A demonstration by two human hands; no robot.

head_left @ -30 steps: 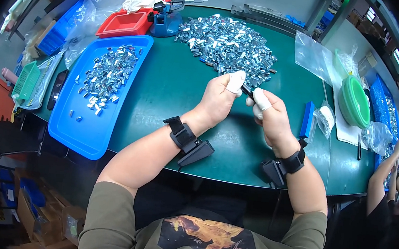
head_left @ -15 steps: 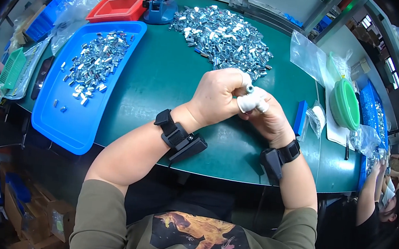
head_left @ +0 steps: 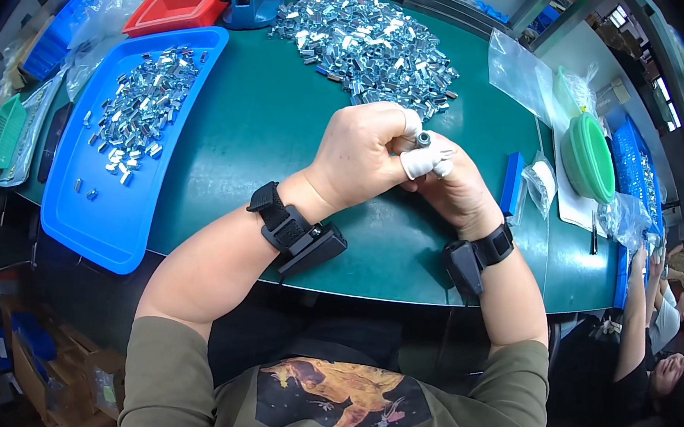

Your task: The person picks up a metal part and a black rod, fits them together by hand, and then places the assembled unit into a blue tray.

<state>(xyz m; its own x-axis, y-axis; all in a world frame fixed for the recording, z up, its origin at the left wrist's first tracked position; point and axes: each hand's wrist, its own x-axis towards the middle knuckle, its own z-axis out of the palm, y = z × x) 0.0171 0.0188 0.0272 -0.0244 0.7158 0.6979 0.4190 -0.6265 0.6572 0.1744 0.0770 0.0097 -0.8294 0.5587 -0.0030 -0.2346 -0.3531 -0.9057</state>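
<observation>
1. We are holding a small metal piece (head_left: pixel 423 139) up above the dark green table (head_left: pixel 266 148), its round, dark-centred end facing up towards us.
2. Our left hand (head_left: pixel 356 153) is pinching it between thumb and finger, with white finger cots (head_left: pixel 417 164) covering the tips. Our right hand (head_left: pixel 463 194) is curling in just beside it; its fingertips are partly hidden, so we cannot tell whether they are gripping too.
3. We are judging the piece light, stiff and hard to break, but probably slick on its smooth sides. Pinching those sides near the end, with the cots giving grip, is looking the surest hold.
4. Similar shiny pieces are lying in a heap (head_left: pixel 374 48) beyond our hands and in a blue tray (head_left: pixel 103 219) to the left.
5. We are finding no readable brand, label or lettering on the piece; our shirt is showing only a picture print (head_left: pixel 349 395).
</observation>
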